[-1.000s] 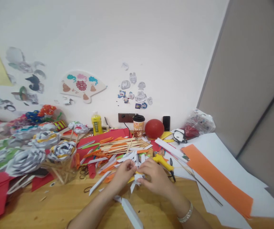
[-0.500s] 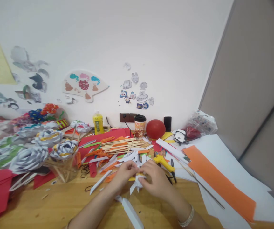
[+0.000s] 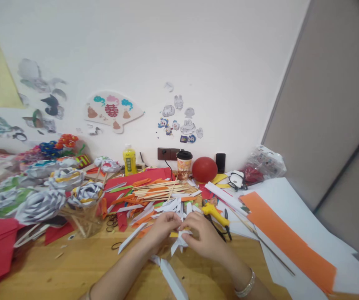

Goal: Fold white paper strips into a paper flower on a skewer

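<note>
My left hand (image 3: 161, 229) and my right hand (image 3: 205, 236) meet over the wooden table (image 3: 82, 266), both pinched on a small folded white paper piece (image 3: 179, 241) with pointed tips and a bit of yellow in it. A bracelet (image 3: 245, 285) is on my right wrist. Just behind the hands lies a heap of folded white and orange paper strips (image 3: 154, 208). A folded white strip (image 3: 171, 279) lies below my forearms.
Wooden sticks (image 3: 157, 188) lie on red paper. A yellow glue gun (image 3: 215, 213) and scissors are right of the hands. Paper flowers (image 3: 38, 204) stand left. An orange strip (image 3: 287, 241) on white sheets lies right. A glue bottle (image 3: 129, 160), cup (image 3: 184, 163) and red ball (image 3: 203, 168) line the wall.
The hands stay together on the paper piece, working it slightly. The view has drifted a little leftward and up.
</note>
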`<state>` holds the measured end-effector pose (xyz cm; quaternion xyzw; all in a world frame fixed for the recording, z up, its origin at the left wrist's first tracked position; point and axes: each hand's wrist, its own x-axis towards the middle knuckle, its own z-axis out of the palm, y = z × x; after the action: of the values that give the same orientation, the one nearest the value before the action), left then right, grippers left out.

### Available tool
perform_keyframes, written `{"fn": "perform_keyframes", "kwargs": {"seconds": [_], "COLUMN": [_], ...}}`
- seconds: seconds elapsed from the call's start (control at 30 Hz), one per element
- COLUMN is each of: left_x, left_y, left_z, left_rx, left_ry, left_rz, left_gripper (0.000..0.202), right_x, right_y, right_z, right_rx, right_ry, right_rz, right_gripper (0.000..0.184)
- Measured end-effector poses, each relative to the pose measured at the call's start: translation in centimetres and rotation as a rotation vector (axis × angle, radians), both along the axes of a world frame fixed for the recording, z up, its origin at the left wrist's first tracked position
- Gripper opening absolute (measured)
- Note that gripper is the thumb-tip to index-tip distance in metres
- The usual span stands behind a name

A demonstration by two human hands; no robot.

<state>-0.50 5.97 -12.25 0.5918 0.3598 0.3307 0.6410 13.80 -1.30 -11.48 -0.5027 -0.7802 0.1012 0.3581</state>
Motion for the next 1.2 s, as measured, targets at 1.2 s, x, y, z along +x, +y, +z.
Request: {"fn": "perform_keyframes", "kwargs": {"seconds": [1.2], "left_x": [0.1], "left_y": [0.8], "left_z": [-0.1], "left_rx": [0.316], "left_ry": [0.035], "left_rz": [0.041], "left_gripper": [0.027], "right_x": [0.0], "right_y": [0.5], "right_z": [-0.7], "right_rx": [0.126], "right_ry": [0.063], "right_rz": [-0.064], "right_gripper": [0.025]}}
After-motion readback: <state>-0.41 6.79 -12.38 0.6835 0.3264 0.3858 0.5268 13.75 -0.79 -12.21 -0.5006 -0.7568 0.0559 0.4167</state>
